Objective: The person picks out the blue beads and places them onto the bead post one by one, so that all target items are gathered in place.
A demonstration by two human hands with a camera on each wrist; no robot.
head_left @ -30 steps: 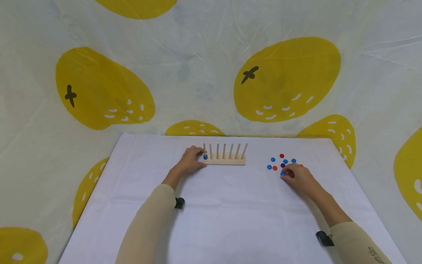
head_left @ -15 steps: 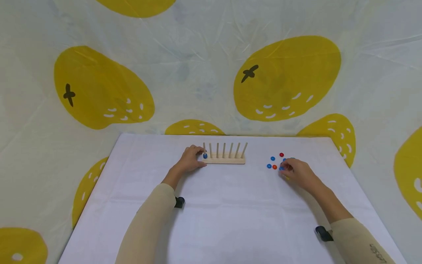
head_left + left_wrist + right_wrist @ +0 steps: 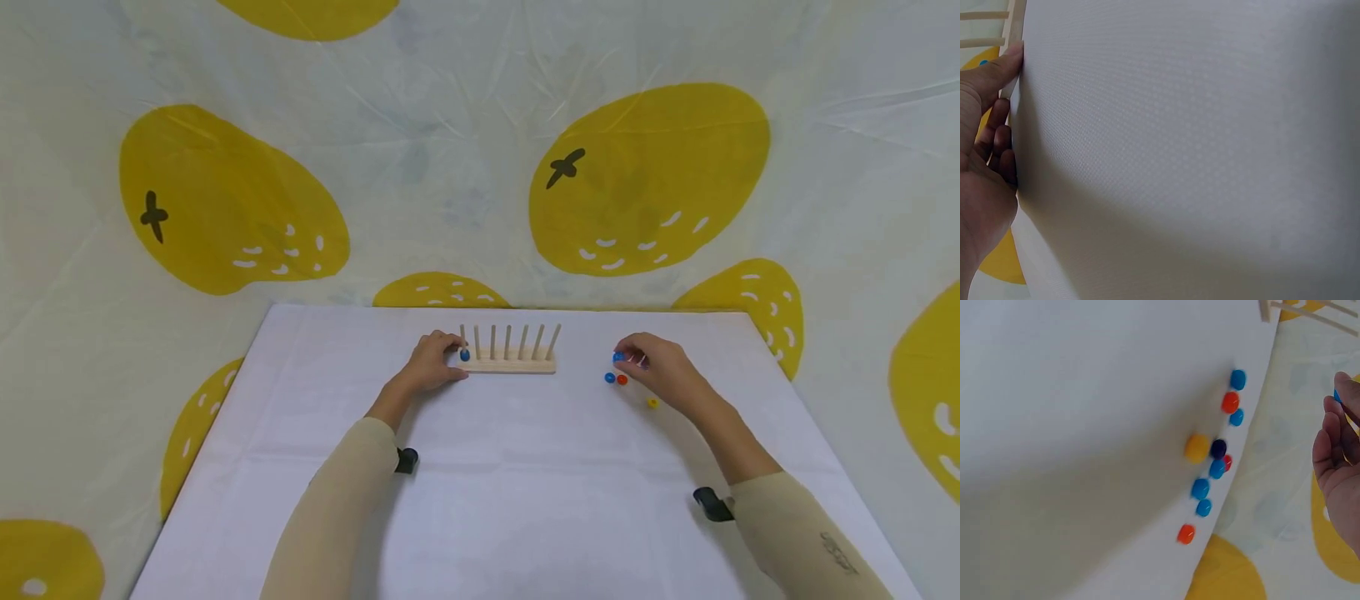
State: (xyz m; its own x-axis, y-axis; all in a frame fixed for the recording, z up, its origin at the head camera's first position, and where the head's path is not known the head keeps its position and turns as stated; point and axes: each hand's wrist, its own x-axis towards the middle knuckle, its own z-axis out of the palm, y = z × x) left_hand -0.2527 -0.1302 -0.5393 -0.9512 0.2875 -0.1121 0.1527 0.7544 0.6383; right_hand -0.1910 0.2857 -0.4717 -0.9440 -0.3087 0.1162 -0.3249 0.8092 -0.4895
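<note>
A wooden peg rack [image 3: 517, 366] with a row of upright pegs stands on the white-covered table. My left hand [image 3: 432, 363] grips its left end, thumb at the front edge and fingers behind. A dark blue bead [image 3: 465, 355] sits low on the leftmost peg. My right hand [image 3: 663, 368] pinches a blue bead [image 3: 618, 357] between thumb and fingertips, raised above the table. In the right wrist view that bead [image 3: 1337, 395] is mostly covered by the fingers. Under this hand lie loose beads, including a yellow one [image 3: 653, 403] and a red-orange one [image 3: 622, 379].
The right wrist view shows several more loose beads: blue ones [image 3: 1200, 489], an orange one [image 3: 1186, 534] and a dark purple one [image 3: 1218, 449]. Behind the table [image 3: 495, 500] hangs a cloth [image 3: 450, 183] printed with yellow fruit.
My right hand has lifted the blue bead off the table and moved away and to the left, uncovering the yellow bead. My left hand stays on the rack's end.
</note>
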